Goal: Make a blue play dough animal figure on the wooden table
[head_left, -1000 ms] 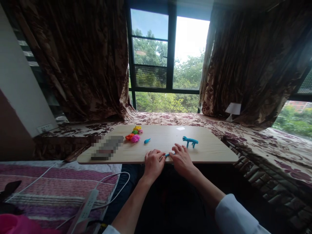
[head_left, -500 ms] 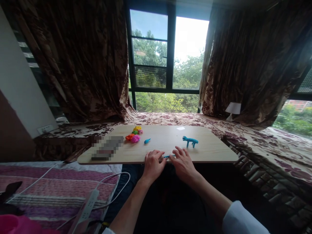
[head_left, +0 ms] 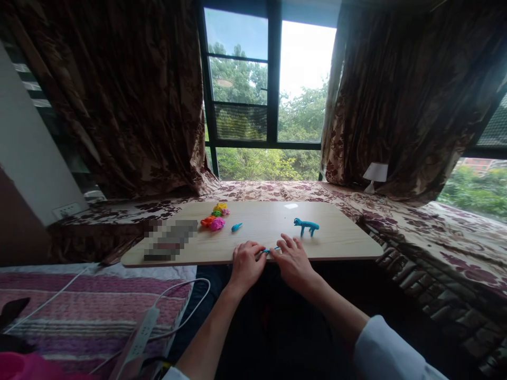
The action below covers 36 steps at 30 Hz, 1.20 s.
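A thin blue modelling-clay strip (head_left: 266, 251) lies between my two hands at the table's front edge. My left hand (head_left: 247, 262) has its thumb and fingertips closed at the strip's left end. On the other end, my right hand (head_left: 292, 258) pinches with thumb and finger, its other fingers fanned out over the tabletop. Beyond the right hand stands a blue clay animal figure (head_left: 307, 226) on its legs. A small blue clay lump (head_left: 236, 227), tapered at one end, rests ahead of my left hand.
Orange (head_left: 206, 221), pink (head_left: 217, 224), green and yellow (head_left: 220, 207) clay lumps sit together at the table's back left. A blurred-out dark flat object (head_left: 172, 240) lies left. A power strip (head_left: 139, 338) with white cable is on the bed; a small lamp (head_left: 375, 173) stands right.
Both hands have come closer together on the thin blue strip, the right moving slightly left. The whole view has shifted a little. The figure and other clay stay in place.
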Available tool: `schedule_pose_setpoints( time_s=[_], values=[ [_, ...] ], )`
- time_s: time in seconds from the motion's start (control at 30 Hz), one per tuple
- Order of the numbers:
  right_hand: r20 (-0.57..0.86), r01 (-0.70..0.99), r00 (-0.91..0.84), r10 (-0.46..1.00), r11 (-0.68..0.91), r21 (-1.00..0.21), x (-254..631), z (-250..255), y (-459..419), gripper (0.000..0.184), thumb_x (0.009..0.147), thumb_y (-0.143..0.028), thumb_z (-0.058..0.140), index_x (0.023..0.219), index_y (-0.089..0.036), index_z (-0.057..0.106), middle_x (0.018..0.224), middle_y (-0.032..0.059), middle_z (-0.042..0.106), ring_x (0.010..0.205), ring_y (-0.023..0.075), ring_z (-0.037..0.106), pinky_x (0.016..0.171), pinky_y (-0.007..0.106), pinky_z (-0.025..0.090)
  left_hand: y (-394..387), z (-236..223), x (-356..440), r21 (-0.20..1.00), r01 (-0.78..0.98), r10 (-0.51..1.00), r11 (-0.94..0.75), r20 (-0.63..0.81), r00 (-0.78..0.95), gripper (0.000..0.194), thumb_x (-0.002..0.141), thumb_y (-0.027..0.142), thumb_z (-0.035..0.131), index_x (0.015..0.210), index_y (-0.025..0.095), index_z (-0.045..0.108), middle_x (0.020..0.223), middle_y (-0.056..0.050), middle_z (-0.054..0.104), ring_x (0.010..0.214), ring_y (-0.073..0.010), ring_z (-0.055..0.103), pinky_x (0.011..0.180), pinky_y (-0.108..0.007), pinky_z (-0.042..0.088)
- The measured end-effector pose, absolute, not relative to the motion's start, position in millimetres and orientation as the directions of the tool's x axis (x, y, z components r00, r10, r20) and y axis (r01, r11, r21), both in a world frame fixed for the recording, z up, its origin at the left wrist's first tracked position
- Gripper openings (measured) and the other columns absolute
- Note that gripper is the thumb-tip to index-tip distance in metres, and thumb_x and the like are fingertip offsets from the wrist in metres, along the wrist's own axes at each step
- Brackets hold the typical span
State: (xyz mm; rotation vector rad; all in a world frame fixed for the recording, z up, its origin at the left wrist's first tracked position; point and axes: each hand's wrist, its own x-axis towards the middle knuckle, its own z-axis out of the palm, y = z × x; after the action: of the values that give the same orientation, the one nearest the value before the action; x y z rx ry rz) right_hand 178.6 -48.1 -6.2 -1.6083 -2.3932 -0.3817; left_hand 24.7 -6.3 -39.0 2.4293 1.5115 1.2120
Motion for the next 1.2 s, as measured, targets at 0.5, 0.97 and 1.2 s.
schedule_pose_setpoints(
  time_s=[0.5,0.97,1.2],
  values=[
    [0.297,0.929,-0.362,0.884,0.367,0.039,177,0,-43,0.035,0.083,-0.017,0.04,0.112,-0.023,0.057,0.118,0.01,0.051,0.128,0.0243,0.023,0.1,0.042,0.015,-8,-35,25,0.403,0.754,0.774,-0.519,0.595,0.214,0.015,0.074,0.02,0.056,0.085,0.022,0.067,0.087,-0.004,0.063,0.089,-0.0197,0.055,0.088,-0.037,0.037],
    [0.302,0.937,-0.332,0.893,0.35,-0.005,183,-5,-40,0.036,0.078,-0.014,0.042,0.111,-0.019,0.057,0.118,0.0104,0.051,0.127,0.0241,0.025,0.099,0.04,0.019,-8,-36,27,0.388,0.769,0.769,-0.508,0.608,0.201,0.012,0.077,0.028,0.056,0.08,0.023,0.066,0.086,-0.004,0.061,0.088,-0.0201,0.053,0.089,-0.038,0.034],
    [0.299,0.933,-0.345,0.89,0.36,0.006,186,-4,-50,0.037,0.08,-0.014,0.042,0.113,-0.02,0.057,0.122,0.0101,0.049,0.13,0.0247,0.019,0.101,0.041,0.014,-8,-36,26,0.391,0.757,0.773,-0.523,0.593,0.228,0.012,0.076,0.029,0.057,0.081,0.025,0.067,0.087,-0.003,0.061,0.089,-0.0193,0.054,0.09,-0.037,0.035]
  ],
)
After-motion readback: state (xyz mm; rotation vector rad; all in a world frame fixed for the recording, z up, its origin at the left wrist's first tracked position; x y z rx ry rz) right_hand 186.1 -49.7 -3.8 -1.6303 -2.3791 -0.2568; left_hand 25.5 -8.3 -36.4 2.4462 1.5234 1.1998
